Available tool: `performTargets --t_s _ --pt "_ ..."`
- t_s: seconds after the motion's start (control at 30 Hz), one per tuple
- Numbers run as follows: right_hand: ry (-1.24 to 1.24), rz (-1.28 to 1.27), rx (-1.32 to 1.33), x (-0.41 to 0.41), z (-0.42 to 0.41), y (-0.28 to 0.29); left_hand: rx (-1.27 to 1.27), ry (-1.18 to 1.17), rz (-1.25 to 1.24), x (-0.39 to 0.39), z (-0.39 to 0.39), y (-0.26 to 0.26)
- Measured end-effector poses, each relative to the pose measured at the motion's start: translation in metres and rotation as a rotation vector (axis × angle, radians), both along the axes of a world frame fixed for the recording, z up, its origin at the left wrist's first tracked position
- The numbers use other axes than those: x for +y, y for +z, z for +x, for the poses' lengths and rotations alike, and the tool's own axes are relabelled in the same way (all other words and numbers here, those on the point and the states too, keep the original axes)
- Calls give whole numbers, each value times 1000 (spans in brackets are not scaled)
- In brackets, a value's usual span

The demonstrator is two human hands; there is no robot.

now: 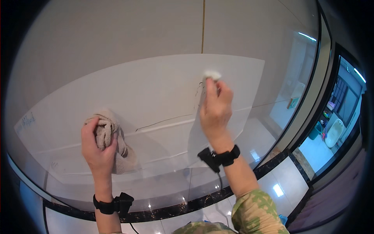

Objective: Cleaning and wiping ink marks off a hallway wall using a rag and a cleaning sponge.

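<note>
A large white sheet hangs on the tiled wall, with dark curved pen lines and small marks on it. My left hand grips a crumpled beige towel against the sheet's lower left part; its loose end hangs below. Pinched in the fingertips of my right hand is a small white pad, blurred, at the sheet's upper right. Dark scribbles lie just left of those fingers. Blue scrawl shows near the sheet's left corner.
Glossy wall tiles surround the sheet, split by a gold vertical strip. A black marble border runs along the floor. At right, a doorway shows a white basin and a teal bucket. Cabled black bands circle both wrists.
</note>
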State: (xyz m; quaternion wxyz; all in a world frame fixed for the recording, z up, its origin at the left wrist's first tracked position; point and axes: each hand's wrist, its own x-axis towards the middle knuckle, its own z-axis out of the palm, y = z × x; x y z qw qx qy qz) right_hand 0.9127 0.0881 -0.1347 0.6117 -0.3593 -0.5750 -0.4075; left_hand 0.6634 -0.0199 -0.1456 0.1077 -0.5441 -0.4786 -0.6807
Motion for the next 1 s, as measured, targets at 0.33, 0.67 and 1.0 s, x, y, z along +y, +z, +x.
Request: performTargets --t_s 0.33,0.67,1.0 --pt "-2 35 -41 -5 9 29 498 476 -3 -8 -7 -3" --pt "-96 6 -174 -5 7 8 584 382 -21 -12 -17 10" --pt "-254 -1 -107 -7 8 21 773 305 -196 -32 -19 34"
